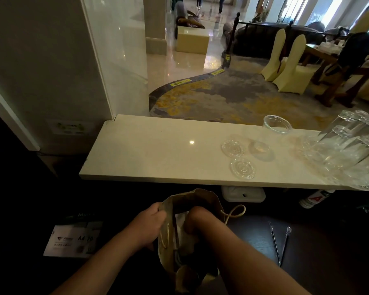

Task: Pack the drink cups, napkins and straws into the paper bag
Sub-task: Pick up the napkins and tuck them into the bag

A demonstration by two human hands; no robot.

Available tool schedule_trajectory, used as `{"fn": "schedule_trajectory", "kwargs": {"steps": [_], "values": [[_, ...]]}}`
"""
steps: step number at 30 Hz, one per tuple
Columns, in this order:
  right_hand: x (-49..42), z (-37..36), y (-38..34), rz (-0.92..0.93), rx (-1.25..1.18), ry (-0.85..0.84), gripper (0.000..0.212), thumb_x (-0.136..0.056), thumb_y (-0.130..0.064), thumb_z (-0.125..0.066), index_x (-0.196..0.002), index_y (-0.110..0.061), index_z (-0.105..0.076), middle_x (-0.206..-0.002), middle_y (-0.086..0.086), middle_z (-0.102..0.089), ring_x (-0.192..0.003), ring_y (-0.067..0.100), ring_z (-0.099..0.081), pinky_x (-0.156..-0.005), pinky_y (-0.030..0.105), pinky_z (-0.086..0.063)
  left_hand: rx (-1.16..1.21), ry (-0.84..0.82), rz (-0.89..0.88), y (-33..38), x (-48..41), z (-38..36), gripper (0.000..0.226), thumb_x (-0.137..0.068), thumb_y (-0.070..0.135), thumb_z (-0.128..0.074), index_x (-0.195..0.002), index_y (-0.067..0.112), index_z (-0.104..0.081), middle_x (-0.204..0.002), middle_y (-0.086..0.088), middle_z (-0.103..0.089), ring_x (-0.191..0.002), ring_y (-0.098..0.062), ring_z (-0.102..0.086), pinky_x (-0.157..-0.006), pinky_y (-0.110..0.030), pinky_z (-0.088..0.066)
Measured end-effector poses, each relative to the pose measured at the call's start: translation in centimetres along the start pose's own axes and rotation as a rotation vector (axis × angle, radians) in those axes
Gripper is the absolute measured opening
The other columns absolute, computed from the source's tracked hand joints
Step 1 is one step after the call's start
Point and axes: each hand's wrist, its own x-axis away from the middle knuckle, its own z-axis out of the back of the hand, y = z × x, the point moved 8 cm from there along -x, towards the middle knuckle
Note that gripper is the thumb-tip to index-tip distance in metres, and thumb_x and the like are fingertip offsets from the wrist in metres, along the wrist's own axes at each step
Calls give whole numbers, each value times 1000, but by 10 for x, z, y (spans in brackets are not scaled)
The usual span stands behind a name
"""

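Observation:
A brown paper bag (192, 201) with twine handles stands open on the dark lower surface below the counter. My left hand (146, 224) grips the bag's left rim and holds the mouth open. My right hand (197, 220) reaches down into the bag, its fingers hidden inside among something white (180, 225), likely napkins. Whatever else the bag holds is too dark to make out. No cups or straws are plainly visible outside the bag.
A pale stone counter (158, 154) runs across above the bag, with glass coasters (242, 168), a glass dish (277, 124) and several upturned glasses (349, 145) at right. Two long metal tools (279, 243) lie right of the bag; a paper pack (73, 239) sits left.

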Motion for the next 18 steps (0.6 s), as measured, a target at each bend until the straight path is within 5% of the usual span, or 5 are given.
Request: {"fn": "schedule_trajectory", "kwargs": {"steps": [3,6,12,18], "values": [[11,-1,-5,23,17,52,42,-104,-13,-49,-145,-1,-46,-137,19,-50,-118,27,-55,-101,29,-43,-13,6,-9,2,-1,-1,24,-105,26,-41,-118,38,-56,-106,2,-66,-90,-13,-63,-62,-25,-47],[25,-1,-13,71,72,80,46,-106,-19,-46,-150,-4,-40,-156,20,-38,-141,36,-36,-115,40,-27,-27,-14,-10,1,-4,-3,22,-106,23,-40,-115,36,-56,-108,-1,-65,-90,-16,-64,-60,-29,-53],[0,-17,9,0,65,149,44,-95,-24,-65,-137,-13,-57,-143,15,-52,-133,33,-49,-109,42,-40,-57,-3,-21,-2,-2,-1,25,-105,24,-41,-120,29,-60,-109,-6,-67,-93,-20,-66,-63,-29,-52],[15,-10,2,86,127,260,36,-100,-28,-54,-133,-13,-60,-139,14,-57,-130,34,-52,-109,48,-42,-47,9,-27,6,2,-1,25,-105,26,-41,-122,34,-57,-107,1,-67,-92,-13,-64,-63,-25,-46]]}}
